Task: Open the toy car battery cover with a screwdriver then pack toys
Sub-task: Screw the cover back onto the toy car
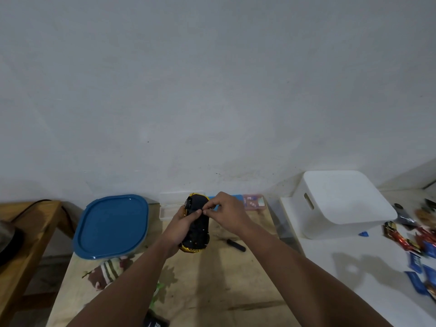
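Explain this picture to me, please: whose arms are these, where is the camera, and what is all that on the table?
There is no machine here. A person wears a camera on the head, looking down at their own arms. The left hand holds a toy car upside down, black underside up, yellow body at the edges. The right hand pinches something tiny at the underside; I cannot tell what. On the wooden table lie a dark tool, probably the screwdriver, a blue-lidded container and a striped cloth. To the right sit a white bin and some snack wrappers.
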